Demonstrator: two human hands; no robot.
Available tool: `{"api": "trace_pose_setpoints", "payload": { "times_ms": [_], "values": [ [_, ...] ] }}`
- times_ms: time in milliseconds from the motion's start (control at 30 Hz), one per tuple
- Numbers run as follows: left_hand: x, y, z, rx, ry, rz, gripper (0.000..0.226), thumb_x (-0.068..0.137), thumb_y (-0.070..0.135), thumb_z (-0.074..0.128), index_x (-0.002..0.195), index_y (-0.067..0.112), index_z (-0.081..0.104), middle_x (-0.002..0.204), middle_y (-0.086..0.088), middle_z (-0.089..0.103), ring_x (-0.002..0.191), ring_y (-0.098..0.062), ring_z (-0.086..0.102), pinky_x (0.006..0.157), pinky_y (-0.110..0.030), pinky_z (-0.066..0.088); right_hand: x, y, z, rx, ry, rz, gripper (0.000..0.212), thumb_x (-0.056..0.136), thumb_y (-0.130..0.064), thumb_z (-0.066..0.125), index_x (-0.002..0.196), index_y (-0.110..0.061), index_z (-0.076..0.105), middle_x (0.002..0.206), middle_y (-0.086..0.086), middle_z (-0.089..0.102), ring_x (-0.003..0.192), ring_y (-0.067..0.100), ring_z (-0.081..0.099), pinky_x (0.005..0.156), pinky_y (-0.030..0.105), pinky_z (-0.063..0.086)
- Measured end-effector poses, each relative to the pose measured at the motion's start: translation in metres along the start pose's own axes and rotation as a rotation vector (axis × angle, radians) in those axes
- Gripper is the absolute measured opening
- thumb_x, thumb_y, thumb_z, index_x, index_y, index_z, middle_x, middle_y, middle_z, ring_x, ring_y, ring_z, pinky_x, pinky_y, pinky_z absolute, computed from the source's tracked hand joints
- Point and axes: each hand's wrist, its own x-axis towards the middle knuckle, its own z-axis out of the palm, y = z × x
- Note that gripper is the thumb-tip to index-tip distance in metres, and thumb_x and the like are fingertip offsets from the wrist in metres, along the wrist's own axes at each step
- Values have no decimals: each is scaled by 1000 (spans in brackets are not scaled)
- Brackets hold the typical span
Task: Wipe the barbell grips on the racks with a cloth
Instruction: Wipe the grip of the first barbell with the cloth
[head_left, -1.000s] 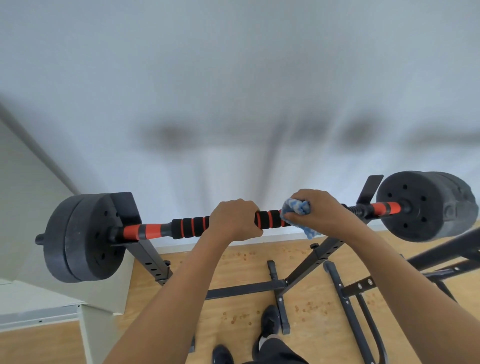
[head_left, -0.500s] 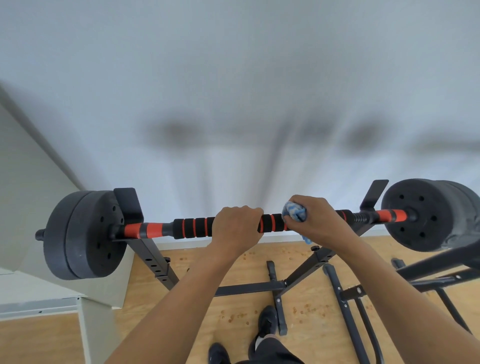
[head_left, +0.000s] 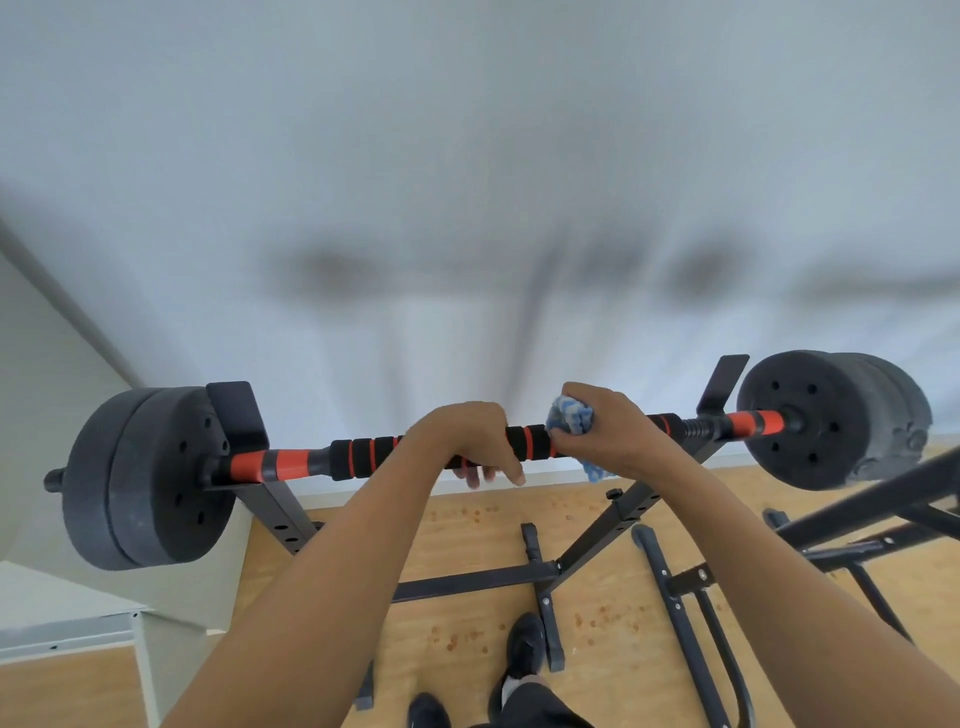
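A barbell lies across a black rack (head_left: 280, 519), with black weight plates at both ends (head_left: 140, 478) (head_left: 826, 421). Its black foam grip with orange rings (head_left: 363, 457) runs along the middle of the bar. My left hand (head_left: 462, 441) wraps over the grip near the centre, fingers curled under it. My right hand (head_left: 608, 431) presses a blue and white cloth (head_left: 569, 418) around the grip just to the right; a corner of the cloth hangs below the bar.
A white wall rises right behind the bar. The rack's base bars (head_left: 467, 579) and a second black frame (head_left: 685, 587) cross the wooden floor below. My shoes (head_left: 524, 649) stand by the rack's foot. A white ledge (head_left: 67, 608) sits lower left.
The camera tilted up slightly, so the barbell sits lower in view. My right hand with the cloth has stayed on the grip beside my left hand, turning a little around it.
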Motion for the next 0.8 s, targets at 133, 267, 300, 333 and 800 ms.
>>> {"api": "trace_pose_setpoints", "payload": {
  "times_ms": [133,267,300,333,800],
  "values": [
    [-1,3,13,215,229,-46,20,78,30,73,93,16,68,70,2,74,56,-15,67,66,-28,57,2,1,5,-19,15,14,20,87,-21,70,86,-7,55,77,13,62,65,13,53,64,26,46],
    [-4,1,38,453,593,7,16,84,32,69,87,22,57,70,5,56,65,-20,62,63,-31,50,0,2,8,-34,44,0,22,85,-14,70,80,0,54,69,15,54,61,12,43,60,26,38],
    [-4,0,44,492,664,29,15,86,31,67,87,22,55,68,6,51,64,-20,59,61,-31,47,-1,2,9,-38,53,-15,24,84,-12,70,78,3,52,66,14,51,60,11,40,61,27,36],
    [-4,-2,49,520,723,49,14,88,30,66,87,22,54,67,6,48,63,-20,57,61,-30,44,-2,1,11,-39,64,-32,26,84,-10,70,76,3,50,65,13,49,58,11,38,61,29,36],
    [-12,-3,20,477,488,99,32,82,49,72,100,27,57,79,10,62,77,-17,64,73,-31,49,-10,7,23,-260,153,-109,27,85,-29,72,85,-23,46,77,-7,52,69,13,51,60,27,46]
  ]
}}
